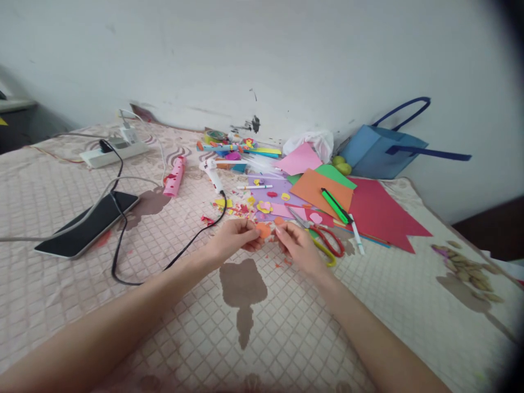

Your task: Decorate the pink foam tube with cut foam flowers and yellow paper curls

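Observation:
My left hand [234, 238] and my right hand [298, 246] meet over a quilted pink bedspread [172, 305]. Both pinch a small orange paper piece [264, 230] between their fingertips. Red-handled scissors [327, 240] lie just right of my right hand. Small cut paper shapes and scraps [262, 206] are scattered just beyond my fingers, on and around a purple sheet [275, 188].
Coloured paper sheets [368, 210] fan out to the right, with a green marker [334, 205] on them. A glue gun [213, 173] with a black cord, a pink roll [175, 176], a tablet [88, 224], a power strip [114, 152] and a blue bag [379, 153] lie around.

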The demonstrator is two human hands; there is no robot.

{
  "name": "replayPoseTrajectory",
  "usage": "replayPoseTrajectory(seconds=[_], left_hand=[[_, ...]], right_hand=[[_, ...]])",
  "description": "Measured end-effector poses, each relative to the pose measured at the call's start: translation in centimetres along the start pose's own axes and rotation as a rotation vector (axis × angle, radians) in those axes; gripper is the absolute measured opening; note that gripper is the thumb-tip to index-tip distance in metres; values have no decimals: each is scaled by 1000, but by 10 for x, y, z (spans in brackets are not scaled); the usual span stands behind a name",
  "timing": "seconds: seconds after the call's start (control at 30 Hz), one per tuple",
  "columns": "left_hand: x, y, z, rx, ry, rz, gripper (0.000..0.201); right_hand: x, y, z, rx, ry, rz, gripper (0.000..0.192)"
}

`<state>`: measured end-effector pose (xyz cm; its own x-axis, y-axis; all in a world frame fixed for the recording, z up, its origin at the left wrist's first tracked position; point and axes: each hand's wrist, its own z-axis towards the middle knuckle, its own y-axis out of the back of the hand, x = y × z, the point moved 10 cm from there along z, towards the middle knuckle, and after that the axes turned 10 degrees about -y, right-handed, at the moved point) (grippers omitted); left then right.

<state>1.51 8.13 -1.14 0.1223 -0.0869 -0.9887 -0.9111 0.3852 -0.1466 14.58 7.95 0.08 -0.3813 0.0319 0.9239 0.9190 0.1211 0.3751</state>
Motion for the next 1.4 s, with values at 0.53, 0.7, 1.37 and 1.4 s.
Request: replayPoseTrajectory(seconds=[0.53,0.7,1.37,1.4], left_hand=[[7,-9,-1,50,-16,16,22],[4,-8,-1,50,-12,3,20],[2,-3,-1,17,9,59,17],[1,-3,-1,13,10,59,16]], right_hand=[[-9,-18,-9,94,-141,278,22],[-11,-19,-9,113,-149,298,22],[16,16,-4,13,87,-213,24],[18,36,-1,-83,127,-367,24]])
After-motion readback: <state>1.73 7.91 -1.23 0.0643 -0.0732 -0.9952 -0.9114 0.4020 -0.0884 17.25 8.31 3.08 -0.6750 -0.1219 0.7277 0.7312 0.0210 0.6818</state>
